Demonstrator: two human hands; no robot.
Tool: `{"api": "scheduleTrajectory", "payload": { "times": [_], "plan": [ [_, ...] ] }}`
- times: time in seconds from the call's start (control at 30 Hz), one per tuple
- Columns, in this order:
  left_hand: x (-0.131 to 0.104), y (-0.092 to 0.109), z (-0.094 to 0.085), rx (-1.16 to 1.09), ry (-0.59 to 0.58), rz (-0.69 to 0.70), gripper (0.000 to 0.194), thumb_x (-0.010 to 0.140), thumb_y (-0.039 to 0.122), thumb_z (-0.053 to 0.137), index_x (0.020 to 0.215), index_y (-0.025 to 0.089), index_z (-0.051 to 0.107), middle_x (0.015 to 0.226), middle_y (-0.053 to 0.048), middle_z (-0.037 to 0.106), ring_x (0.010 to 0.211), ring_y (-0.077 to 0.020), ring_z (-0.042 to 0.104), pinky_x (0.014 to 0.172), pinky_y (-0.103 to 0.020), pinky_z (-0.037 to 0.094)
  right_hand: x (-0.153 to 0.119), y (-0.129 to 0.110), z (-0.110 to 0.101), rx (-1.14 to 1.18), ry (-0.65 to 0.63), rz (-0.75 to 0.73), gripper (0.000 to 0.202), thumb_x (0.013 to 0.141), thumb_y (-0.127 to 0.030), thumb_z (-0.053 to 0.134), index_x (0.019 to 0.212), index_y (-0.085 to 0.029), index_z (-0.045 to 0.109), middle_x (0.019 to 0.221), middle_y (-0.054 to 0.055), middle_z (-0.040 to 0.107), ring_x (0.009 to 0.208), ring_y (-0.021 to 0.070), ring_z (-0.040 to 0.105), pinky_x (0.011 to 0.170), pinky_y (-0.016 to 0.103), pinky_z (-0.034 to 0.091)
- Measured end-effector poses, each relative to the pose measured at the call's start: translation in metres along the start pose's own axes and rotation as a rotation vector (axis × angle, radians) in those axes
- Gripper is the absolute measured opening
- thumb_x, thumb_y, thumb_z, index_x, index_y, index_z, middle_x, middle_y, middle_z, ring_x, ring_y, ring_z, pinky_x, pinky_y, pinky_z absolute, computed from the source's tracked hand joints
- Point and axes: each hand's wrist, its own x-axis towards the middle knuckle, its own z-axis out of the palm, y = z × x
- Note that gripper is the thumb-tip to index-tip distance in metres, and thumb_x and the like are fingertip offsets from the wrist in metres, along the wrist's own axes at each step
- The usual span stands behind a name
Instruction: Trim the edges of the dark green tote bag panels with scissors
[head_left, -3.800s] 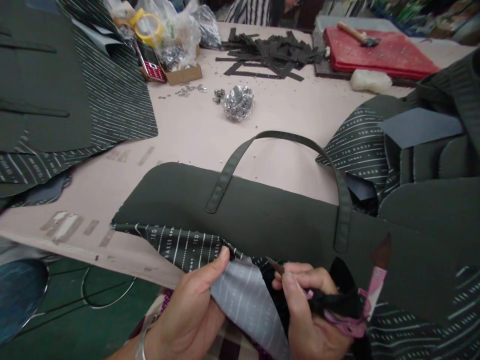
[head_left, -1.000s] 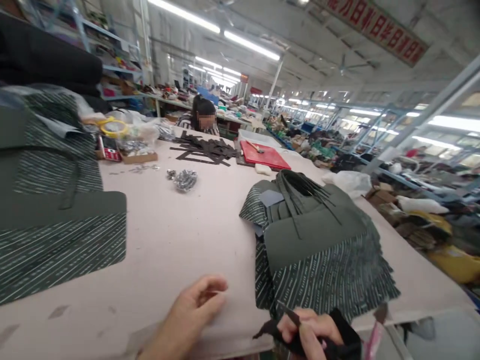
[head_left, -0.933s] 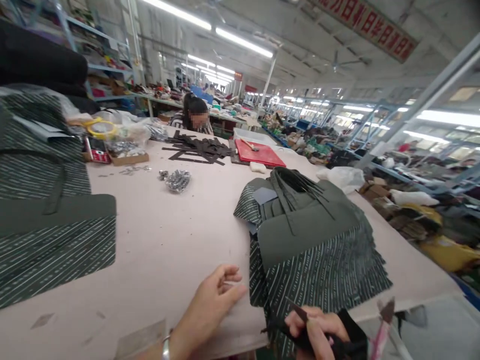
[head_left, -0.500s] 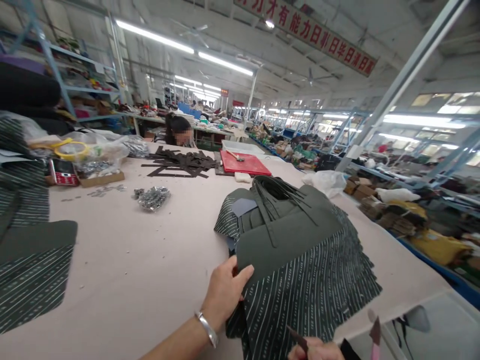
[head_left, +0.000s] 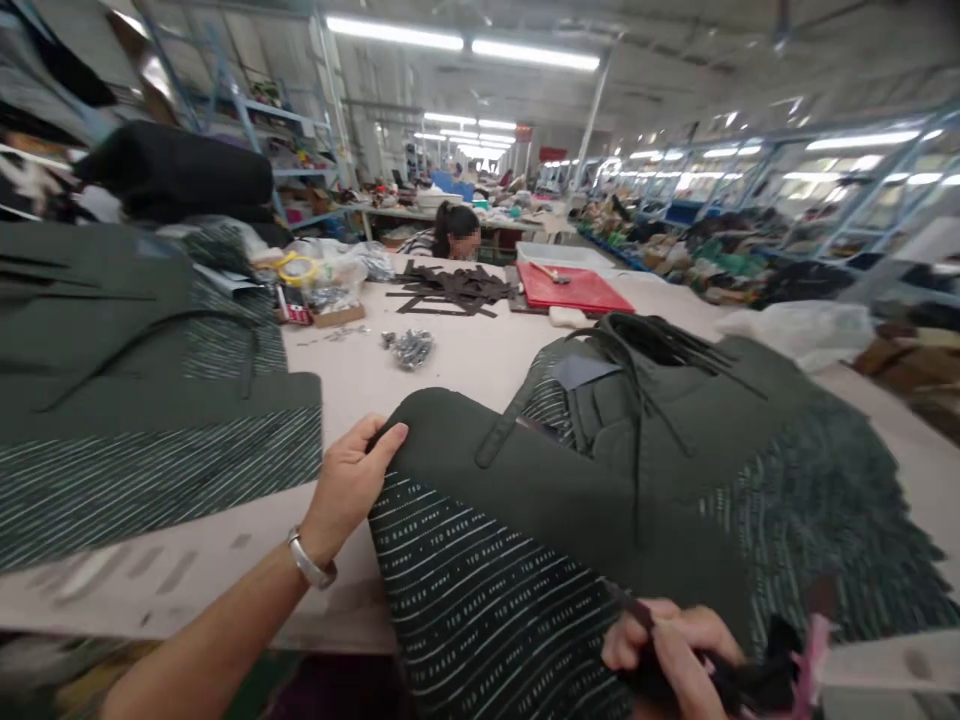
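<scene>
My left hand (head_left: 356,480) pinches the upper left corner of a dark green fabric panel (head_left: 480,455), thumb on top. The panel's lower part is black with white stripes and lettering. My right hand (head_left: 675,645), at the lower right, has its fingers closed on a dark, pointed piece (head_left: 634,605) that lies against the striped part; its kind is unclear. Beside that hand is a blurred pink-handled tool (head_left: 814,650) with a dark tip. Behind the held panel lies a pile of similar panels (head_left: 810,480) with thin straps (head_left: 637,400).
More striped green panels (head_left: 150,440) lie at the left. Farther back on the pale table (head_left: 337,375) are bagged metal parts (head_left: 412,348), dark strips (head_left: 457,288), a red board (head_left: 577,290) with a hammer (head_left: 555,276), and yellow tape (head_left: 296,268). A person (head_left: 454,232) sits beyond.
My left hand has moved left, drawing the panel's corner away from the pile. My right hand has come up slightly and right. The view has turned left.
</scene>
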Motion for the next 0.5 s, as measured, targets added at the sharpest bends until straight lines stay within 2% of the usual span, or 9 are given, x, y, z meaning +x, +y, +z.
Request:
{"api": "scheduleTrajectory", "payload": {
  "times": [0.13, 0.27, 0.37, 0.43, 0.5],
  "plan": [
    [-0.009, -0.029, -0.067, 0.049, 0.180, -0.070, 0.030, 0.074, 0.049, 0.073, 0.071, 0.020, 0.064, 0.066, 0.005, 0.057, 0.068, -0.0135, 0.048, 0.065, -0.024, 0.038, -0.015, 0.036, 0.063, -0.125, 0.055, 0.206, 0.019, 0.087, -0.027, 0.073, 0.071, -0.021, 0.064, 0.067, -0.001, 0.067, 0.052, 0.0132, 0.063, 0.050, 0.026, 0.054],
    [-0.012, -0.050, -0.114, -0.059, 0.304, -0.238, 0.038, 0.063, 0.051, 0.081, 0.075, 0.020, 0.063, 0.068, 0.004, 0.063, 0.066, -0.0137, 0.053, 0.060, -0.023, 0.043, -0.023, 0.062, 0.104, -0.369, -0.036, 0.227, 0.027, 0.090, -0.038, 0.069, 0.070, -0.020, 0.065, 0.063, -0.002, 0.066, 0.059, 0.0140, 0.064, 0.064, 0.028, 0.053],
    [-0.022, -0.055, -0.129, -0.226, 0.327, -0.409, 0.044, 0.056, 0.047, 0.085, 0.083, 0.022, 0.061, 0.067, 0.005, 0.064, 0.057, -0.0138, 0.056, 0.055, -0.025, 0.048, -0.021, 0.070, 0.123, -0.473, -0.117, 0.221, 0.029, 0.090, -0.041, 0.067, 0.069, -0.020, 0.065, 0.063, -0.001, 0.065, 0.063, 0.0155, 0.064, 0.065, 0.029, 0.052],
    [-0.035, -0.052, -0.128, -0.325, 0.304, -0.525, 0.042, 0.057, 0.041, 0.085, 0.086, 0.022, 0.062, 0.065, 0.004, 0.065, 0.053, -0.0149, 0.058, 0.054, -0.028, 0.052, -0.020, 0.072, 0.132, -0.497, -0.158, 0.228, 0.030, 0.090, -0.041, 0.066, 0.069, -0.020, 0.065, 0.064, -0.001, 0.065, 0.064, 0.0161, 0.065, 0.065, 0.029, 0.052],
    [-0.050, -0.046, -0.118, -0.422, 0.257, -0.657, 0.032, 0.061, 0.036, 0.083, 0.081, 0.019, 0.065, 0.061, 0.001, 0.065, 0.051, -0.0174, 0.061, 0.052, -0.031, 0.055, -0.019, 0.071, 0.138, -0.510, -0.176, 0.231, 0.029, 0.091, -0.038, 0.066, 0.068, -0.020, 0.065, 0.063, -0.001, 0.065, 0.065, 0.0162, 0.065, 0.066, 0.029, 0.054]
  ]
}}
